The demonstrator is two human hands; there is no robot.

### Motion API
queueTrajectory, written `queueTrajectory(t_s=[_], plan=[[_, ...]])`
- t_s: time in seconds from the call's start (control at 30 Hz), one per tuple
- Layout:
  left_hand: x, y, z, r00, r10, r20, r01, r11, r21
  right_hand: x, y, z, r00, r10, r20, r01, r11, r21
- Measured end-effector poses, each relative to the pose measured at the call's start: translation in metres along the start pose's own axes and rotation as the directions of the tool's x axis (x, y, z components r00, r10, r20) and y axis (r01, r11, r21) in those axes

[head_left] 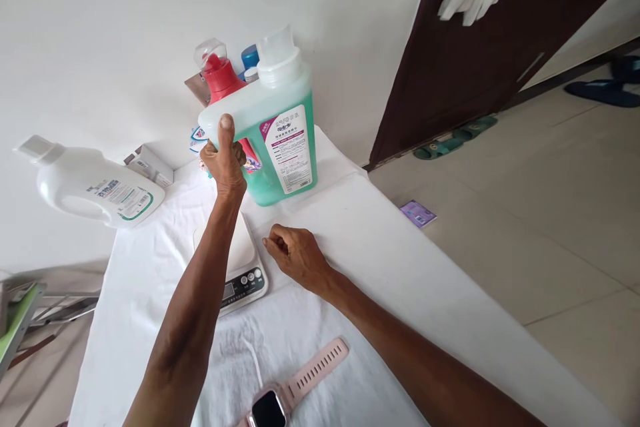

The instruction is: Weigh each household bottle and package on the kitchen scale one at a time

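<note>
My left hand (226, 159) is wrapped around the handle of a large translucent jug of green liquid (295, 100), thumb on top. The jug has a clear cap and a white and purple label; whether its base touches the table I cannot tell. A white kitchen scale (244, 247) lies below, partly hidden behind my left forearm. To the right of the scale, my right hand (295, 253) is low over the cloth, its fingers curled in a loose fist with nothing visible in them.
A white detergent bottle (100, 180) leans at the left beside a small box (150, 165). Behind the jug stands a red bottle (223, 77) near a blue-capped one (249, 57). A pink-strapped smartwatch (269, 408) lies in front on the white tablecloth (380, 247). Green slippers (453, 139) are on the floor.
</note>
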State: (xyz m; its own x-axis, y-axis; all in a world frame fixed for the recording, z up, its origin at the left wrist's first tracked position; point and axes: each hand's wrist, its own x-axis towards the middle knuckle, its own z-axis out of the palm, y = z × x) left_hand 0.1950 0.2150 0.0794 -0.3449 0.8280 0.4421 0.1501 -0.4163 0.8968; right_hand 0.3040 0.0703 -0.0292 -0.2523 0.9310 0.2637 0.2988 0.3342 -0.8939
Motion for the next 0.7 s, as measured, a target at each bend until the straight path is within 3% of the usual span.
queueTrajectory(t_s=[0.13, 0.23, 0.33, 0.43, 0.5, 0.57, 0.63, 0.7], plan=[[0.001, 0.004, -0.009, 1.0, 0.021, 0.008, -0.021, 0.999, 0.027, 0.001, -0.003, -0.007, 0.997, 0.003, 0.078, -0.002, 1.0, -0.005], [-0.005, 0.014, -0.027, 0.989, 0.067, 0.129, -0.078, 0.994, 0.076, 0.0, -0.008, -0.013, 0.99, 0.019, 0.143, -0.02, 1.0, 0.001], [-0.006, 0.019, -0.061, 0.982, 0.101, 0.161, -0.123, 0.983, 0.135, -0.001, -0.014, -0.018, 0.98, 0.059, 0.191, -0.059, 0.998, -0.008], [0.002, 0.018, -0.117, 0.981, 0.19, -0.034, -0.176, 0.952, 0.252, -0.004, -0.02, -0.02, 0.969, 0.107, 0.221, -0.101, 0.994, -0.039], [0.012, 0.017, -0.163, 0.935, 0.292, -0.204, -0.196, 0.9, 0.389, -0.006, -0.024, -0.02, 0.961, 0.139, 0.24, -0.128, 0.99, -0.062], [0.023, 0.017, -0.21, 0.844, 0.405, -0.352, -0.162, 0.817, 0.553, -0.011, -0.026, -0.021, 0.945, 0.182, 0.272, -0.163, 0.982, -0.091], [0.037, 0.017, -0.254, 0.729, 0.507, -0.461, -0.067, 0.722, 0.689, -0.019, -0.027, -0.025, 0.92, 0.237, 0.312, -0.21, 0.971, -0.116], [0.052, 0.014, -0.292, 0.671, 0.497, -0.55, 0.063, 0.701, 0.711, -0.032, -0.025, -0.032, 0.873, 0.312, 0.374, -0.284, 0.95, -0.128]])
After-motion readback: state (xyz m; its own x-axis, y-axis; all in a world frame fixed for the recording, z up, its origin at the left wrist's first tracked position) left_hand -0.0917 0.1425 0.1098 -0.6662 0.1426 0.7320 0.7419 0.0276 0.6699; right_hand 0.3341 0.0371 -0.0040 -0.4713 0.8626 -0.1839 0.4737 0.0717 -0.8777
